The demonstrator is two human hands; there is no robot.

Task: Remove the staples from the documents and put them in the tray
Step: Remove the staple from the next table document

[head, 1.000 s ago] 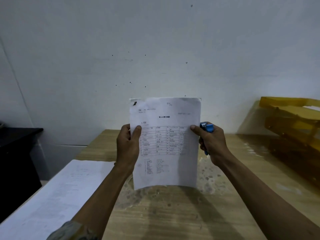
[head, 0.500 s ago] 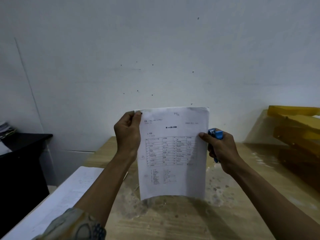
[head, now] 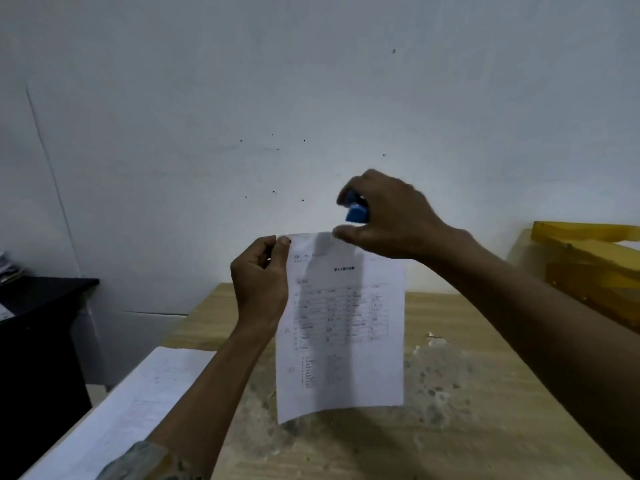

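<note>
Hanging upright between both hands, the document is held above the desk with its printed face toward the camera. The left grip pinches the top left corner between thumb and fingers, so the sheet drops below and to the right of it. The right grip is curled round a blue staple remover just above the top edge, and its thumb touches that edge near the middle. The document's long axis runs vertical, heading uppermost, and its lower edge curls free above the desk. A small dark mark sits at the pinched corner; I cannot tell whether it is a staple. Stacked yellow trays stand at the far right, with a pale sliver showing in the top one. More papers lie on the desk's left side.
</note>
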